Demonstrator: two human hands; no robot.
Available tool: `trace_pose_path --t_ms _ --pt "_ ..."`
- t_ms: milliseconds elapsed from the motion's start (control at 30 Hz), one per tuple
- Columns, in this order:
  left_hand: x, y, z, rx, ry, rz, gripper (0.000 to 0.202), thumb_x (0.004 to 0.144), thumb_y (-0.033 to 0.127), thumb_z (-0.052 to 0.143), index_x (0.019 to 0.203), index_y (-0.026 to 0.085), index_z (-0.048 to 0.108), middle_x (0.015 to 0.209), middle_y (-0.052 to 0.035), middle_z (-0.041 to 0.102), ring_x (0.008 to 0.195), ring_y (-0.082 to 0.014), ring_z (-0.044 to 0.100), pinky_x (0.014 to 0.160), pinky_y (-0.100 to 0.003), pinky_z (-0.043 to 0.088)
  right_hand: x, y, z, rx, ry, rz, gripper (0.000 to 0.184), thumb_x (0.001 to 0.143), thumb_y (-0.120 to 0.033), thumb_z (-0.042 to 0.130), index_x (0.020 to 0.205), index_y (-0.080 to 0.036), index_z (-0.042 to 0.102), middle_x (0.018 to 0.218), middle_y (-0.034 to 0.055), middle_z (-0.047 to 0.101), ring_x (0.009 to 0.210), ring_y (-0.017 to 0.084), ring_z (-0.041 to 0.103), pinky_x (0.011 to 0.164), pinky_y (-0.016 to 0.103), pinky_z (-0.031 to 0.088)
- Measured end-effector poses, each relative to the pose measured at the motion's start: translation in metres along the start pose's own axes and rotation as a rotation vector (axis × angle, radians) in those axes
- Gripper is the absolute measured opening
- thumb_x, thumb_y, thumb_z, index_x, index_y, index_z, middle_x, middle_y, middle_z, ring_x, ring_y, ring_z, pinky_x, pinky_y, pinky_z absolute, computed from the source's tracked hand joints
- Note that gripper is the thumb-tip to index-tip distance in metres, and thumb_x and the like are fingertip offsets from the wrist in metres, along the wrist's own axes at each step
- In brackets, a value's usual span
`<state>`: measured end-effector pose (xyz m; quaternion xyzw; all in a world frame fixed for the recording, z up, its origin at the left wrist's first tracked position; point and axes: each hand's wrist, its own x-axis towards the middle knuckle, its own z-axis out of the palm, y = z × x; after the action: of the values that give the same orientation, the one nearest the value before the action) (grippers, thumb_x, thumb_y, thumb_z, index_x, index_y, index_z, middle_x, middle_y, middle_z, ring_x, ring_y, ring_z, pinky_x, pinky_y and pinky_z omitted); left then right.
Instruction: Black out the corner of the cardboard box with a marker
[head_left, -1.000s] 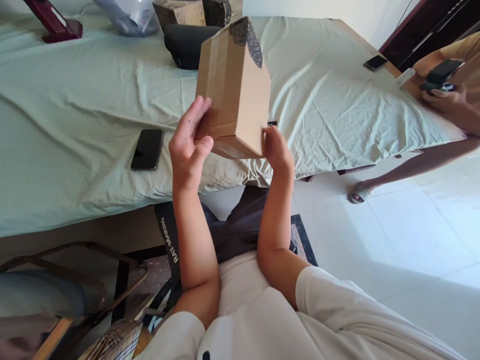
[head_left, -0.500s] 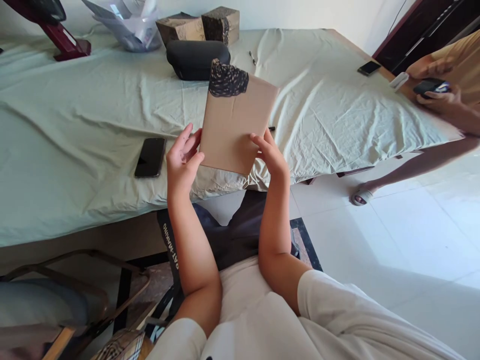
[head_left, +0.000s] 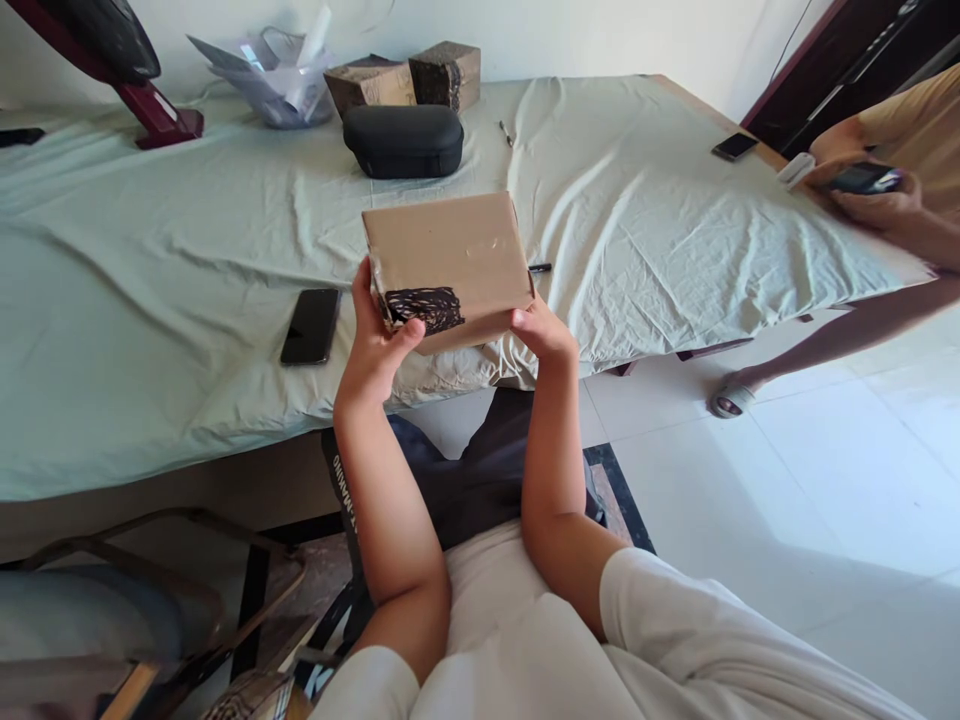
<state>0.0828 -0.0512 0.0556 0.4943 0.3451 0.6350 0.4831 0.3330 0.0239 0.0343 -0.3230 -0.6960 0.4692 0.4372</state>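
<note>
Between my two hands is a brown cardboard box point(head_left: 450, 245), held above the near edge of the cloth-covered table. Black scribble covers the corner of the box nearest my left thumb. My left hand point(head_left: 375, 340) grips the left side, thumb on the scribbled patch and fingers partly hidden behind. At the lower right corner, my right hand point(head_left: 544, 325) closes on the box, with its fingers mostly hidden. A dark pen-like item point(head_left: 540, 268) pokes out on the cloth just right of the box. Left of my left hand, a black phone point(head_left: 310, 326) lies flat.
Along the back of the table point(head_left: 187, 220) are a black zip case point(head_left: 403, 140), two cardboard boxes point(head_left: 446, 78), a clear plastic basket point(head_left: 289, 95) and a dark red handheld device point(head_left: 161, 115). Another person's hands point(head_left: 877, 195) hold a dark object at right, near a second phone point(head_left: 735, 147).
The box has been turned over in my hands: its scribbled corner went from the top to the lower left. Both hands now grip its lower sides.
</note>
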Motion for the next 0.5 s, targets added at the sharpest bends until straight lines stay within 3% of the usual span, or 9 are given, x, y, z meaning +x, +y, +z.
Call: trace_pose_path --t_ms 133,333,500 --pt "-0.001 0.007 0.008 -0.061 0.064 -0.083 0.082 0.078 0.049 0.091 0.154 0.041 0.059 0.157 -0.0057 0.067 0.159 -0.0374 0.057 0.131 -0.057 0.049 0.002 0.005 0.002 0.014 -0.007 0.004 0.155 0.057 -0.115 0.057 0.183 -0.032 0.021 0.193 0.0000 0.020 0.181 0.033 0.015 0.146 0.053 0.027" --pt "0.000 0.011 0.012 -0.126 0.064 -0.142 0.085 0.074 0.041 0.090 0.154 0.040 0.061 0.153 -0.0048 0.071 0.158 -0.0384 0.057 0.137 -0.056 0.044 0.003 0.011 0.003 0.038 -0.024 0.018 0.157 0.055 -0.114 0.062 0.183 -0.033 0.021 0.193 0.0005 0.021 0.180 0.034 0.019 0.145 0.053 0.029" --pt "0.005 0.012 0.020 -0.132 0.159 -0.071 0.071 0.074 0.033 0.080 0.144 0.035 0.068 0.158 -0.0011 0.069 0.162 -0.0369 0.052 0.136 -0.053 0.046 0.005 0.011 0.007 0.075 -0.023 -0.060 0.152 0.058 -0.112 0.065 0.182 -0.036 0.021 0.192 0.0028 0.024 0.180 0.035 0.017 0.143 0.057 0.029"
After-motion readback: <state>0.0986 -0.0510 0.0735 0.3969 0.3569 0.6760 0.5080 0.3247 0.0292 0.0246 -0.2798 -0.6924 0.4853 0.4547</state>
